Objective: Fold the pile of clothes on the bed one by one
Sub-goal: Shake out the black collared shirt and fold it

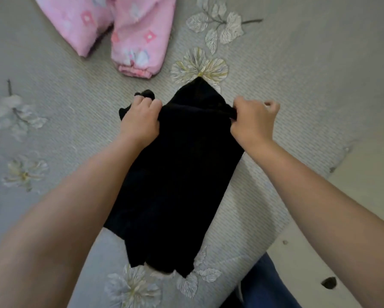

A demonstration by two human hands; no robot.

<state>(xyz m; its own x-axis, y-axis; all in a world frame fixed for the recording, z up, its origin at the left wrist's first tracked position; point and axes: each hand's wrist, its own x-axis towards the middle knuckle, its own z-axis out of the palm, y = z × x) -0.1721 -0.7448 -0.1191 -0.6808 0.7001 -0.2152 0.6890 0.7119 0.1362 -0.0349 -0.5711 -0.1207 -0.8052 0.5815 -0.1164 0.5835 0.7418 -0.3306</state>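
With both hands — left hand [139, 121], right hand [252, 120] — pinching the black garment's [175, 185] far edge on the bed [297, 85], the fold looks underway — next, probably draw it toward the near hem.

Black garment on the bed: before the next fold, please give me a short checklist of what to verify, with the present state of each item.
1. Left hand grips the black garment: ok.
2. Right hand pinches its far edge: ok.
3. Garment lies flat on the bed cover: ok, near part flat.
4. Near hem even: not ok, ragged.
5. Pink garment lies apart: ok.
6. Which garment type: cannot tell.
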